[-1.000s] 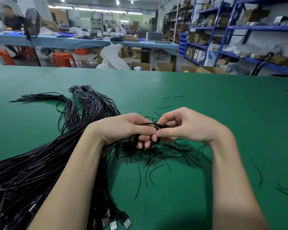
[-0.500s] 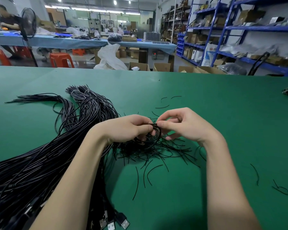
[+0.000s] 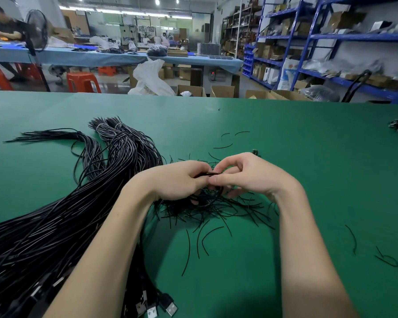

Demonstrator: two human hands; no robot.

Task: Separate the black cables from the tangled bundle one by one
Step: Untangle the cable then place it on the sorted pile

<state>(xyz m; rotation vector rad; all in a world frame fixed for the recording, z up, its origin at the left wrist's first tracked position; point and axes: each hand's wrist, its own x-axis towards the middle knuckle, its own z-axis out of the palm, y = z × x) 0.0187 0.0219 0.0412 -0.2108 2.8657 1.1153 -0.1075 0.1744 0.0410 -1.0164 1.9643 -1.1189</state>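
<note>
I hold small coiled black cable [image 3: 213, 191] just right of big black cable bundle [image 3: 83, 203]: left hand [image 3: 179, 182] grips coil, right hand [image 3: 244, 175] pinches its top. Step, I judge: freeing one cable. Next: pull gently apart.

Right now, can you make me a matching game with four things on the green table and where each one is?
Things:
1. big cable bundle
2. USB plugs
3. short black bits
4. coiled cable

Places:
A. near bottom edge
B. pinched by left hand and right hand
C. left side of table
D. heaped under the hands

Pairs: 1-C, 2-A, 3-D, 4-B
</note>
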